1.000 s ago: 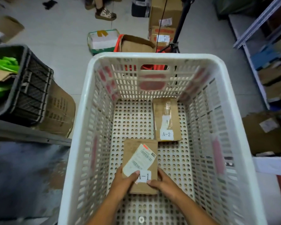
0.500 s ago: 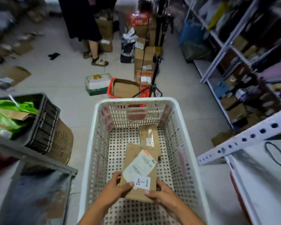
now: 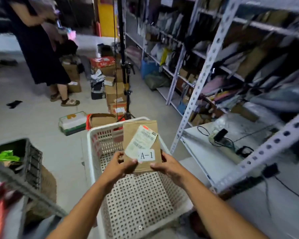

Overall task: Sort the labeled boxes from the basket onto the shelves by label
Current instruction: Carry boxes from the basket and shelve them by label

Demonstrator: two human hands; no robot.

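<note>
Box (image 3: 141, 144) labeled A-1 is up in the air above the white basket (image 3: 93, 152), held at its lower corners by both hands. Left hand (image 3: 118, 165) fingers pinching the bottom left edge, right hand (image 3: 169, 167) fingers clamped on the bottom right. Metal shelves (image 3: 209, 61) are off to the right.

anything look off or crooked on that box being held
The shipping label on the box sits askew, tilted against the box edges, and the A-1 sticker overlaps its lower corner. Both hands, left and right, grip the bottom edge above the basket. No damage shows.
</note>
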